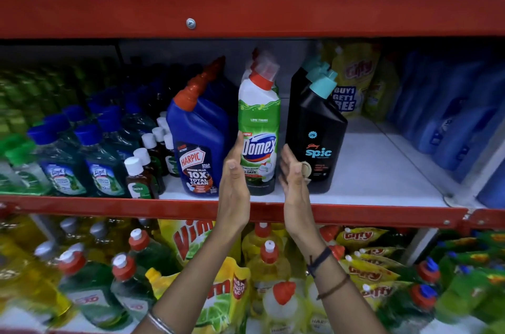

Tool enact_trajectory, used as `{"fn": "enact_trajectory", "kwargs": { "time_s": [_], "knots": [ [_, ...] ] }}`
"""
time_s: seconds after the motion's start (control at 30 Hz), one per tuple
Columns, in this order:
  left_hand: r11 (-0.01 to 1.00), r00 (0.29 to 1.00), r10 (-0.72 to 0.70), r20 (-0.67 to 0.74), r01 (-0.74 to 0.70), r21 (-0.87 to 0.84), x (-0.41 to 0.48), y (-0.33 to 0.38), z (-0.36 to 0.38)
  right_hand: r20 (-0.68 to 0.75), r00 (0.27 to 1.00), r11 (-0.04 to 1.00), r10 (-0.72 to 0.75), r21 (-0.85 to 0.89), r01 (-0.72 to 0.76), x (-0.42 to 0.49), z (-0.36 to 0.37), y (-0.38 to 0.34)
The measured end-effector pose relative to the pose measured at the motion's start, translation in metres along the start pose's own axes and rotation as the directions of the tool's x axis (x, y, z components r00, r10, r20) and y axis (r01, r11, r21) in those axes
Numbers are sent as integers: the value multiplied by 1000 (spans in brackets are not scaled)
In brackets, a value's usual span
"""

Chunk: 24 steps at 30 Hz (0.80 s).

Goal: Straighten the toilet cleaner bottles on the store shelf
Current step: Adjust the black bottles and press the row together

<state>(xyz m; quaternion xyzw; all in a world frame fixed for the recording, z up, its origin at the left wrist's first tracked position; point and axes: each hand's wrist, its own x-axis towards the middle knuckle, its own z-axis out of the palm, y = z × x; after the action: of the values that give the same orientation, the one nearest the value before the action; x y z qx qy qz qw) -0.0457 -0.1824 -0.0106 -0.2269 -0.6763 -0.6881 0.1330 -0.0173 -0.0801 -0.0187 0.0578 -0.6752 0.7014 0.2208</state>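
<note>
Middle shelf [382, 169], centre of frame: pale, matte board with a glossy red metal lip.

Three toilet cleaner bottles stand in a row at the front edge, all with angled necks. Domex bottle [259, 139]: white and green shrink-sleeve, glossy, slim waisted shape, red collar under a clear cap; upright, dead centre. Harpic bottle [200, 142] just left of it: chunky blue plastic, red ribbed spout leaning to the upper right. Spic bottle [317, 137] to the right: matte black, broad-shouldered, teal cap; more of the same behind it.

Left hand [234, 178]: fingers straight and together, flat palm against the Domex bottle's left side, not closed round it. Right hand [293, 178]: also flat and unclenched, palm facing the Domex bottle, in the gap between it and the Spic bottle; cannot tell whether it touches either. Dark thread bands on the right wrist, a metal bangle on the left.

Lower right of frame: crinkly yellow Giffy pouches [366, 260].
</note>
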Motion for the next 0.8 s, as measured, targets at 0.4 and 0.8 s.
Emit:
{"fn": "enact_trajectory", "kwargs": {
  "time_s": [0.4,0.8],
  "knots": [
    [1000,998,-1,67,-1,29,2,0,-10,-64,998,999,-6,45,9,4,8,-8],
    [993,932,59,-358,-92,-78,-14,11,-72,-79,988,990,-133,36,136,-23,64,6]
  ]
}}
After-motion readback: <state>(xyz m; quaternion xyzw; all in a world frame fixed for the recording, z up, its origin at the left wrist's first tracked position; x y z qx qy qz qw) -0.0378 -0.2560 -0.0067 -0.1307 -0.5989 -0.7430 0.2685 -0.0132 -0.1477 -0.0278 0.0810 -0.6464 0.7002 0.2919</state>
